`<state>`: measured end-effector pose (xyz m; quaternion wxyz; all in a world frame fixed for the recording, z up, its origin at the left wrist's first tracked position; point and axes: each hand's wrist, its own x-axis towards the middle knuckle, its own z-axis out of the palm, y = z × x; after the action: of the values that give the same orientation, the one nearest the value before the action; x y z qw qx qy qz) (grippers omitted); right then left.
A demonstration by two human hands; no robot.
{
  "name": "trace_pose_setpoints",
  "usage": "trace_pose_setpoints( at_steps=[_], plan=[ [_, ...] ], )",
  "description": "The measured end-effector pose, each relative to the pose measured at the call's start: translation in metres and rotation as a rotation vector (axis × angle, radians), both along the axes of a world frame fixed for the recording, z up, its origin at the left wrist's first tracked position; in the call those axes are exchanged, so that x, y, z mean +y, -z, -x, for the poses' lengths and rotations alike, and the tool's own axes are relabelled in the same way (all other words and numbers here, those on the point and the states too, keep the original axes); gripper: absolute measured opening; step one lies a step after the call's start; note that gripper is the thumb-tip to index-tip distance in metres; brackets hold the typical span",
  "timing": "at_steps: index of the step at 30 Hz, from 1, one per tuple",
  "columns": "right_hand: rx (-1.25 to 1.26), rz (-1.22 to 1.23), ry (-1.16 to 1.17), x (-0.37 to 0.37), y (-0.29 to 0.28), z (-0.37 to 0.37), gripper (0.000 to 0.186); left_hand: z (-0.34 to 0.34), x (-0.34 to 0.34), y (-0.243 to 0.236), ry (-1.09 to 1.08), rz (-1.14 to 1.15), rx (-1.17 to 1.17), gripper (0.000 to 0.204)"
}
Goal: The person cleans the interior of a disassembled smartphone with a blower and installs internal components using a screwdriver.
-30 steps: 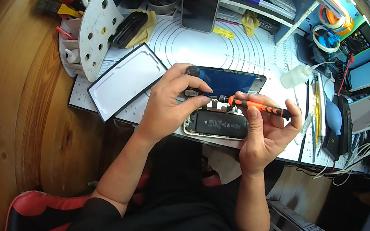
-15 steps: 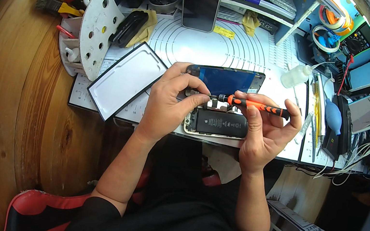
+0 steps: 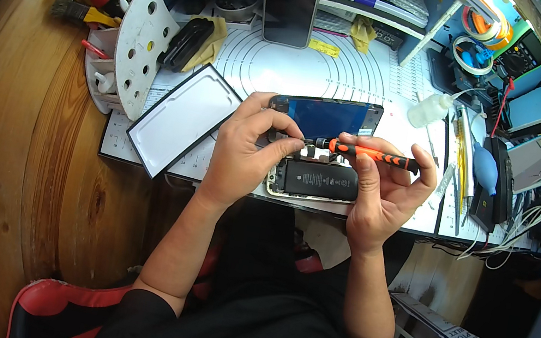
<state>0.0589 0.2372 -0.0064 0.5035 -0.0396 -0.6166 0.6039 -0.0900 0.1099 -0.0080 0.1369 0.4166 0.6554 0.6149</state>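
An opened phone body [image 3: 273, 185] lies near the bench's front edge, its black battery [image 3: 316, 180] facing up. Behind it the detached-looking screen panel [image 3: 326, 115] stands tilted, its inner side showing blue. Level above the phone body, an orange and black screwdriver [image 3: 376, 156] points left. My right hand [image 3: 385, 192] holds its handle between thumb and fingers, little finger raised. My left hand [image 3: 249, 147] is closed in a pinch at the screwdriver's tip; whatever is between thumb and forefinger is too small to make out.
A white tray-like box lid [image 3: 186, 119] lies left of my hands. Behind stands another phone [image 3: 289, 4]. To the right are a clear bottle [image 3: 430, 111], a blue air blower [image 3: 486, 169], tweezers and tangled cables [image 3: 527, 219]. A perforated tool holder [image 3: 137, 46] with brushes stands left.
The whole view has shifted slightly, moving the scene a little to the left. My hands keep the same hold, with the screwdriver tip still at my left fingertips.
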Motion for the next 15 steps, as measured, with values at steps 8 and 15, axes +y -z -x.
trace_pose_setpoints(
  at_steps=[8, 15],
  plan=[
    [0.017, -0.001, -0.011, 0.0003, 0.0, 0.0008, 0.057, 0.0005, 0.0003, 0.0018, -0.006, -0.01, 0.011, 0.012],
    [0.004, -0.009, -0.004, -0.0005, 0.0006, 0.0006, 0.058, -0.0006, -0.0006, -0.0002, -0.013, -0.001, -0.01, 0.013]
  ],
)
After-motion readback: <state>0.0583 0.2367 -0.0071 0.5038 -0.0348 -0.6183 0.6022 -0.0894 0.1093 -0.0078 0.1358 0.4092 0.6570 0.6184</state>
